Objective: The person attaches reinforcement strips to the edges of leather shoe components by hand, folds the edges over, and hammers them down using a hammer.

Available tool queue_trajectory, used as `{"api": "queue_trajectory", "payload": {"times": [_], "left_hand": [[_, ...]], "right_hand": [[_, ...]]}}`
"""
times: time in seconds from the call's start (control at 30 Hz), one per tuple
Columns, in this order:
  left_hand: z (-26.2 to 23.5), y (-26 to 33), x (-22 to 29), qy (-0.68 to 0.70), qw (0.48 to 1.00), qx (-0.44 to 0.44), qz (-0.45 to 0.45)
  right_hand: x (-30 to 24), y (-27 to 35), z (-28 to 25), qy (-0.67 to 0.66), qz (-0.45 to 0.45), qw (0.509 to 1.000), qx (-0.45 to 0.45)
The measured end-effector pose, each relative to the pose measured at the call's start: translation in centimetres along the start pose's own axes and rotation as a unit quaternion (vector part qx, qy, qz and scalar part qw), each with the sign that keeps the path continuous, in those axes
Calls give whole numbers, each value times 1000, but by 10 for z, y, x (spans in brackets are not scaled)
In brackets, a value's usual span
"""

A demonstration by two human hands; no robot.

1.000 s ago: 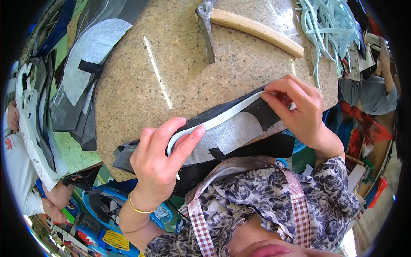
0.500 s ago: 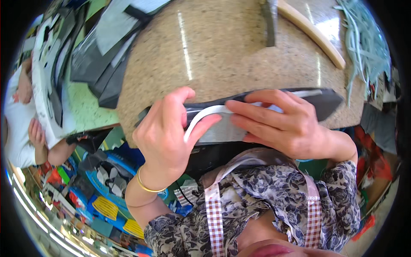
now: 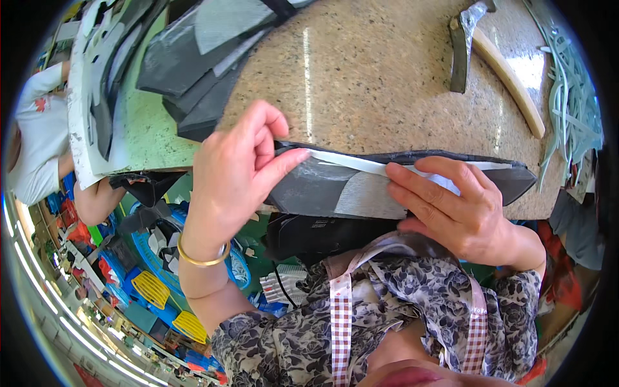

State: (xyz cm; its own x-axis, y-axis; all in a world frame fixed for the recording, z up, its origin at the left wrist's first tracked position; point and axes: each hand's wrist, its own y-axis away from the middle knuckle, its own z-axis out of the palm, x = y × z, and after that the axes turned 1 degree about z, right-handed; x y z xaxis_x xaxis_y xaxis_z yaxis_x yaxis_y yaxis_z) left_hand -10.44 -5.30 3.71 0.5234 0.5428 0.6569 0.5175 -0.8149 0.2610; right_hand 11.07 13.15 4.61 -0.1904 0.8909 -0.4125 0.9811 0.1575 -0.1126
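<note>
A dark grey panel (image 3: 303,187) with a pale grey patch (image 3: 367,195) lies along the near edge of the stone tabletop, its pointed end to the right. A narrow white strip (image 3: 345,159) runs along its far edge. My left hand (image 3: 235,158) pinches the strip's left end between thumb and forefinger, by the panel's left corner. My right hand (image 3: 454,203) is bent over the panel, fingertips pressing on the strip and thumb near the lower edge. The fingers hide part of the strip.
A hammer (image 3: 509,80) with a curved wooden handle lies at the far right of the stone tabletop (image 3: 374,84). Beside it hangs a bundle of pale green strips (image 3: 570,103). Stacked dark panels (image 3: 187,77) lie at the left. A co-worker (image 3: 42,135) sits beyond the green table (image 3: 138,138).
My left hand has drawn the white strip's end up from a downward curl, so it now lies nearly straight along the panel's far edge. The view has shifted, bringing the hammer head into sight.
</note>
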Motion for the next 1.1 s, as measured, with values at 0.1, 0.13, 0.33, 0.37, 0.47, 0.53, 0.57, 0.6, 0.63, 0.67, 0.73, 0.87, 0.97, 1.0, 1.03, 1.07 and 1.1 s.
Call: {"api": "queue_trajectory", "payload": {"times": [0.1, 0.13, 0.33, 0.37, 0.47, 0.53, 0.57, 0.6, 0.63, 0.67, 0.73, 0.87, 0.97, 1.0, 1.03, 1.07, 1.1], "left_hand": [[-2, 4, 8, -2, 998, 45, 45], [-1, 9, 18, -26, 992, 85, 88], [30, 36, 49, -167, 885, 138, 412], [28, 37, 51, -205, 862, 148, 438], [57, 68, 61, -161, 754, 421, 477], [33, 63, 58, -134, 891, 138, 412], [36, 48, 49, -88, 908, 80, 401], [37, 30, 40, -40, 921, 21, 386], [36, 9, 38, -65, 918, 71, 386], [42, -9, 37, -82, 913, 117, 382], [42, -28, 42, -125, 936, 131, 301], [35, -58, 47, -106, 942, 50, 314], [33, -48, 59, -67, 940, 8, 334], [35, -32, 66, -89, 940, 1, 330], [39, -13, 73, -140, 929, 28, 342], [55, 6, 64, -161, 913, 70, 368], [64, 21, 57, -202, 901, 66, 378]], "right_hand": [[1, 4, 0, 25, -19, 999, -17], [2, 6, 1, 42, -28, 999, -10], [6, -4, -32, -95, 9, 995, 5], [-1, -6, -42, -23, -11, 998, 55], [-22, 13, -31, 158, -108, 946, 263], [-19, 20, -21, 134, -42, 981, 132], [-11, 23, -6, 52, 16, 997, 54], [-6, 30, 12, 18, 31, 999, 40], [-5, 29, 17, 10, 15, 997, 69], [-5, 29, 20, 0, 5, 996, 92], [2, 21, 18, -15, -6, 995, 99], [0, 24, 26, 57, -15, 991, 121], [-1, 30, 30, 53, 16, 990, 128], [0, 32, 31, 49, 22, 990, 130], [1, 35, 32, 41, 13, 990, 132], [3, 37, 34, 34, 2, 991, 133], [4, 38, 34, 29, 4, 990, 135]]}}
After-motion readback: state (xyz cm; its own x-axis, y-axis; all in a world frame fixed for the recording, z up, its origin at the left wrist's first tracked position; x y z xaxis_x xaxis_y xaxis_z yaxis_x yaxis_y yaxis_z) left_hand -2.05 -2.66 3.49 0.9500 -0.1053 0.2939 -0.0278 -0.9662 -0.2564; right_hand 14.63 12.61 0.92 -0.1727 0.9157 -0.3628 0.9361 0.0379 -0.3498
